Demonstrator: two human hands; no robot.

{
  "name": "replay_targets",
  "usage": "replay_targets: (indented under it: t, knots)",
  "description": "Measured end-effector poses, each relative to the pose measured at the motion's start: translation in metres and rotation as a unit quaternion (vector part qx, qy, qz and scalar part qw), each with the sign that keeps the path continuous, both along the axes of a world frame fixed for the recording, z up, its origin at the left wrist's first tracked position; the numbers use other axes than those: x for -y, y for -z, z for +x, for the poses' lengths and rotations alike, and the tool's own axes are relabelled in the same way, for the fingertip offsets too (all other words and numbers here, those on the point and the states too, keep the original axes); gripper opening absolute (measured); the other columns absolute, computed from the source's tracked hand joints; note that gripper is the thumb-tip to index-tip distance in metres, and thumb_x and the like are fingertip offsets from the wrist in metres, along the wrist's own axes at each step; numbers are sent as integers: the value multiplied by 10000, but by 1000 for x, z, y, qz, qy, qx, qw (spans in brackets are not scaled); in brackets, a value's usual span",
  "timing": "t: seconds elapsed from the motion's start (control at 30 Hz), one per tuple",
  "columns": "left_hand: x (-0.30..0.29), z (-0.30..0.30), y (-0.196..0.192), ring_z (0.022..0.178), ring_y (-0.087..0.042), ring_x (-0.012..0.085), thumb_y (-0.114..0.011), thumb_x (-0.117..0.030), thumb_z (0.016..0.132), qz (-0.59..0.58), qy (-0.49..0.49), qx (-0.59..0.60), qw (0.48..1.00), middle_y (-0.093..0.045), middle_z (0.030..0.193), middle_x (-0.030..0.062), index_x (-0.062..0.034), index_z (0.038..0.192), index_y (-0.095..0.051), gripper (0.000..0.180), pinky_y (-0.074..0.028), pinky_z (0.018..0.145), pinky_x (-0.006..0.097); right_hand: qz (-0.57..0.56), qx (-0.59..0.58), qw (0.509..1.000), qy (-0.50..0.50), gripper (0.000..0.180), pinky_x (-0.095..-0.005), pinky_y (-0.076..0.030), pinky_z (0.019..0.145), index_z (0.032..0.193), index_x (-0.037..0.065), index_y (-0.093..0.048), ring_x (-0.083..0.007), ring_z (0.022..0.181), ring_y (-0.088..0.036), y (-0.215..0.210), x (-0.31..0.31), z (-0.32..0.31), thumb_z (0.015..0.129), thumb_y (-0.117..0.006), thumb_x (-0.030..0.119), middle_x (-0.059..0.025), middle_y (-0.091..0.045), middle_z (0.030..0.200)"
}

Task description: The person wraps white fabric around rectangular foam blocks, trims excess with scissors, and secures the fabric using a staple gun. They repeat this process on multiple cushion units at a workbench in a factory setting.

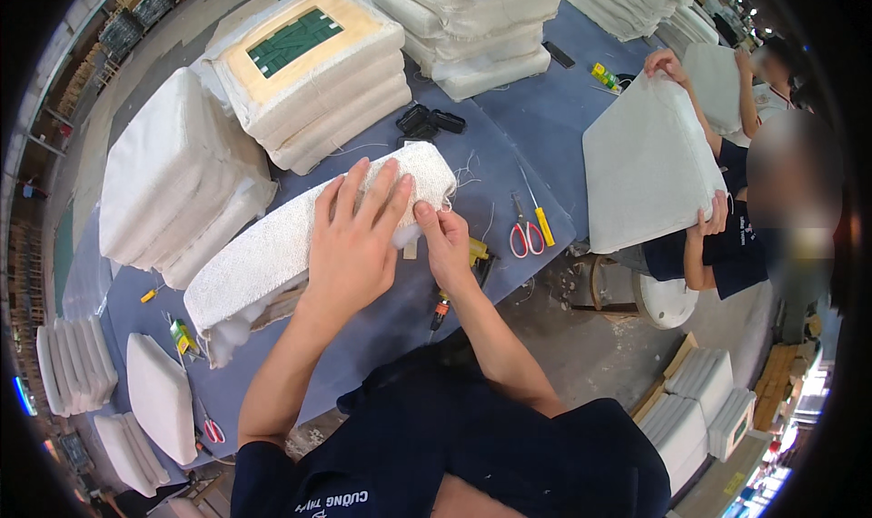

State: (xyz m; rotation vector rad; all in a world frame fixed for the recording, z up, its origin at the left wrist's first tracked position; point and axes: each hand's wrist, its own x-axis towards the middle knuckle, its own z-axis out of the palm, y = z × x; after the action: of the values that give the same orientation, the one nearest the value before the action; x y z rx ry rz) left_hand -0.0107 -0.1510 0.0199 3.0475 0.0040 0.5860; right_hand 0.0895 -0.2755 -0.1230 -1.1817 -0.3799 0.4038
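At the far left of the blue-grey felt-covered worktable stands a stack of white upholstered seat cushions, and behind it a second stack with bare undersides up. In the near middle lies a long white cushion wrapped in bouclé fabric, tilted on its edge. The left hand presses flat on it, fingers spread wide. Just to the right, the right hand pinches the loose fabric edge at the cushion's corner between thumb and fingers. It seems the cover is being pulled tight over the padding at this end; the next move probably needs steady tension and a neat fold. Further right lie red-handled scissors, and another person holds a white square cushion.
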Motion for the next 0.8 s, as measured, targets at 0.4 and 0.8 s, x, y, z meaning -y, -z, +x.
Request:
replay_targets:
  t: [0.4, 0.8]
  knots:
    - [-34, 53, -27, 1351, -593, 407, -702, -433, 993, -128, -54, -194, 971, -621, 1510, 195, -45, 1628, -493, 773, -409, 1138, 546, -39, 38, 998, -12, 389, -235, -421, 737, 1022, 10, -743, -24, 827, -507, 8, -1, 12, 1160, -628, 354, 80, -632, 887]
    - [-6, 55, 12, 1220, -616, 347, -766, -443, 943, 22, -110, -35, 993, -676, 1273, 147, -28, 1613, -483, 838, -408, 1050, 582, -222, 74, 903, -361, 411, -341, -574, 831, 1141, 8, -748, -169, 920, -710, 103, 14, 62, 1079, -688, 410, -43, -762, 1076]
